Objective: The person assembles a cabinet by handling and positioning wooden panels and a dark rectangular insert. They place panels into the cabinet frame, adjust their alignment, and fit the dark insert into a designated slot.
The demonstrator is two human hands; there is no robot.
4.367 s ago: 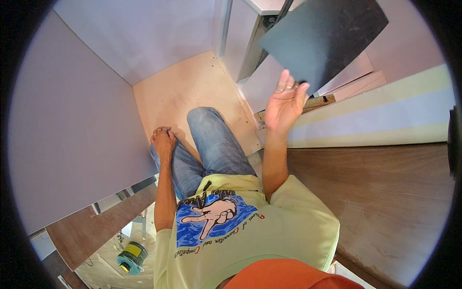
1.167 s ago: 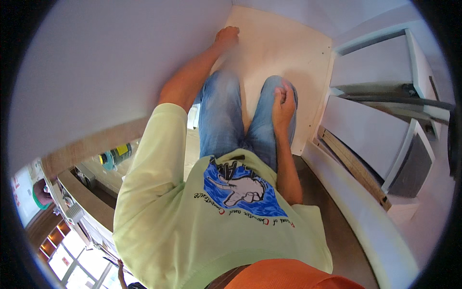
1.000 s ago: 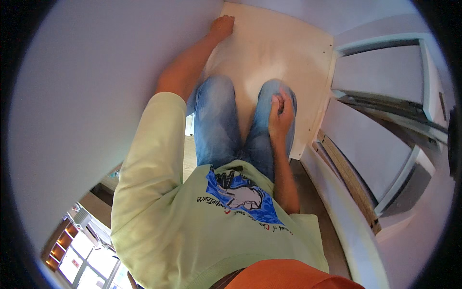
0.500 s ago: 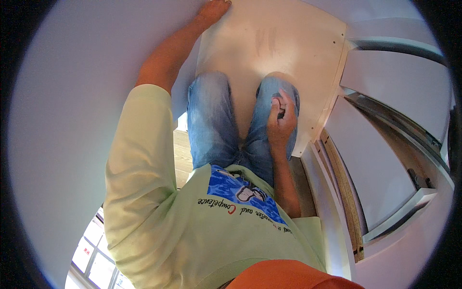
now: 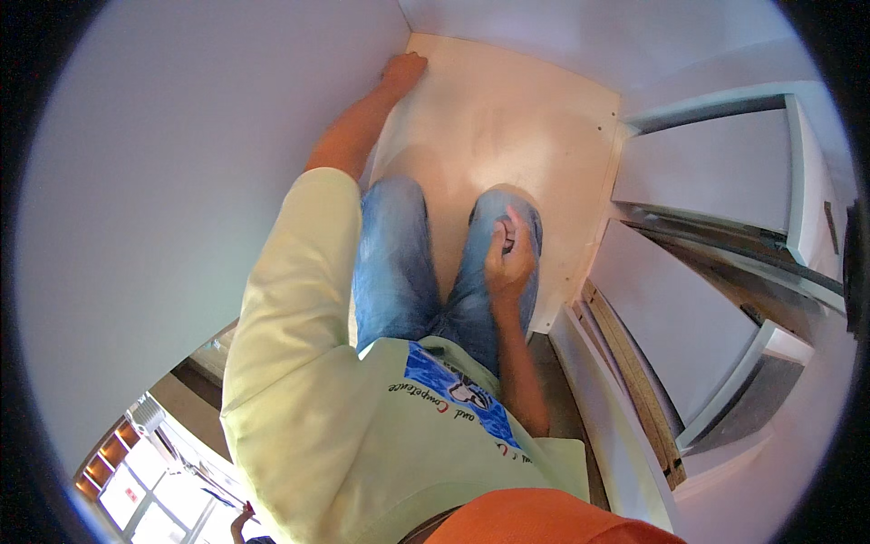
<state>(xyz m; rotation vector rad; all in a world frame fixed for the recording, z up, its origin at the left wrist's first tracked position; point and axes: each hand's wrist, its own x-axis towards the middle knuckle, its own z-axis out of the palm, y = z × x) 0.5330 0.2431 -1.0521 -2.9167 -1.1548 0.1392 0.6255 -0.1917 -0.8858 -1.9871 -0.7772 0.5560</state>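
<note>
At the far left corner of a pale wooden panel (image 5: pixel 507 109), my left hand (image 5: pixel 405 72) rests with its fingers curled, beside the tall white wall board (image 5: pixel 227 136). Whatever lies under those fingers is hidden. My right hand (image 5: pixel 511 263) is over my right thigh, palm partly up, its fingers bent inward. Something small and dark may be inside the curl, too small to name. My knees, in blue jeans (image 5: pixel 390 254), are on or just above the panel.
On the right are two white drawers or boxes: an upper one (image 5: pixel 716 168) and a lower one (image 5: pixel 671 317), with a raw chipboard edge (image 5: pixel 634 381) alongside. Windows (image 5: pixel 159 490) and another person's hand (image 5: pixel 243 517) show at the lower left. White walls close the far side.
The view has shifted, bringing the panel's far corner into sight. My left hand stays near that corner, and my right hand keeps its curl over the thigh. Another person's hand now shows.
</note>
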